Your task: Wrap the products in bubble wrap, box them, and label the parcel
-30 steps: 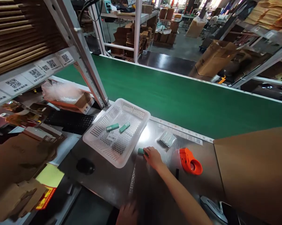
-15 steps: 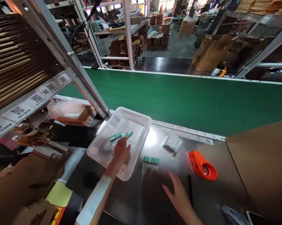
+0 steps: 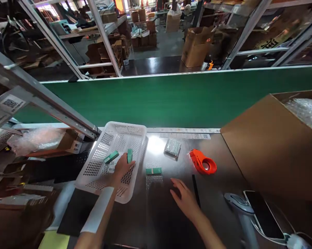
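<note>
left hand (image 3: 121, 166) in white basket (image 3: 135, 129) gripping a green box (image 3: 130, 155), right hand (image 3: 185, 199) open above the steel table (image 3: 223, 186)

the left hand (image 3: 121, 166) covers the lower end of a small green box (image 3: 130, 155) in the white basket (image 3: 135, 128), so whether the fingers grip it cannot be told. the print on the label (image 3: 111, 168) beside that hand is too small to read. the cardboard box (image 3: 272, 148) is cut off by the right edge, as is the bubble wrap (image 3: 304, 112) inside it. the handheld scanner (image 3: 240, 207) runs out at the bottom edge.
</note>
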A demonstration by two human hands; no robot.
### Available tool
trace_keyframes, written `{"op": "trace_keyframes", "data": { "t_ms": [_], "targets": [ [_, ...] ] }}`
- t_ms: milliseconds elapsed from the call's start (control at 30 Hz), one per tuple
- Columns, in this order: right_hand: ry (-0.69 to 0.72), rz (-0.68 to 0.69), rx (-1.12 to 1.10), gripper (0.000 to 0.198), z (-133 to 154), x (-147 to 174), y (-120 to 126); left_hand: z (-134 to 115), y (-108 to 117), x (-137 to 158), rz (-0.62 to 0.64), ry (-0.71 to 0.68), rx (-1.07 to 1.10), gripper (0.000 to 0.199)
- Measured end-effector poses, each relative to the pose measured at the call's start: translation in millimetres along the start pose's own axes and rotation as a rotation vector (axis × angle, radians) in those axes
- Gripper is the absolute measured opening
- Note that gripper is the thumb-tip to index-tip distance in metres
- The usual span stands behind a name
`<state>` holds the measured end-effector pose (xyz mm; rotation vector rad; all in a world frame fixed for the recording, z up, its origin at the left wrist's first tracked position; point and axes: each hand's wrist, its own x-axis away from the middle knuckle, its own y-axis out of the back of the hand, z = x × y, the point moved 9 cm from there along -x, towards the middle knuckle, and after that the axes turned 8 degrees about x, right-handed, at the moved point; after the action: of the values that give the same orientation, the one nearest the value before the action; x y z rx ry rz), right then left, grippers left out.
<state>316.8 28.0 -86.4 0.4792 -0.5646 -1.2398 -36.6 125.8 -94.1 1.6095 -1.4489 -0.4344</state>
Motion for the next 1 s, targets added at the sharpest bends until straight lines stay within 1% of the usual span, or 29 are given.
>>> {"op": "trace_keyframes", "data": {
  "t_ms": [67, 100, 167, 200, 267, 333, 367, 400, 467, 533, 567, 600, 667, 733, 833, 1000],
  "targets": [
    [0.012, -0.011, -0.002, 0.04, 7, 4, -4, -4, -7, -4, 0.0, 0.024, 0.044, 0.032],
    [0.009, -0.014, -0.006, 0.039, 8, 8, -5, -3, -7, -6, -0.019, 0.047, 0.074, 0.032],
    [0.0, -0.03, -0.008, 0.039, 9, 15, -5, 1, 3, -5, -0.073, 0.1, 0.157, 0.029],
    [0.005, -0.041, -0.003, 0.038, 10, 18, -2, 3, 10, 0, -0.094, 0.119, 0.207, 0.029],
    [0.052, -0.077, 0.024, 0.037, 20, 17, 9, 3, 23, 22, -0.104, 0.118, 0.323, 0.036],
    [0.152, -0.106, 0.084, 0.038, 39, 13, 19, -8, 30, 59, -0.067, 0.068, 0.481, 0.047],
    [0.219, -0.102, 0.127, 0.041, 51, 10, 22, -17, 28, 80, -0.036, 0.033, 0.613, 0.05],
    [0.289, -0.082, 0.178, 0.046, 63, 7, 22, -27, 24, 102, -0.001, 0.011, 0.688, 0.049],
    [0.395, 0.017, 0.295, 0.054, 78, 4, 12, -48, -1, 141, 0.145, -0.009, 0.706, 0.04],
    [0.407, 0.162, 0.411, 0.054, 77, 1, -5, -61, -35, 168, 0.264, -0.002, 0.695, 0.04],
    [0.383, 0.233, 0.459, 0.053, 71, -1, -14, -63, -50, 175, 0.266, 0.01, 0.689, 0.042],
    [0.346, 0.294, 0.498, 0.052, 62, -4, -23, -61, -63, 178, 0.237, 0.023, 0.686, 0.044],
    [0.266, 0.375, 0.547, 0.055, 44, -11, -38, -50, -84, 174, 0.112, 0.063, 0.685, 0.046],
    [0.187, 0.393, 0.568, 0.059, 28, -21, -49, -37, -102, 165, 0.01, 0.115, 0.688, 0.045],
    [0.121, 0.338, 0.564, 0.062, 12, -36, -63, -20, -120, 149, -0.074, 0.188, 0.69, 0.04],
    [0.203, 0.142, 0.354, 0.052, 5, -44, -75, -7, -122, 134, -0.179, 0.184, 0.691, 0.043]
  ]
}}
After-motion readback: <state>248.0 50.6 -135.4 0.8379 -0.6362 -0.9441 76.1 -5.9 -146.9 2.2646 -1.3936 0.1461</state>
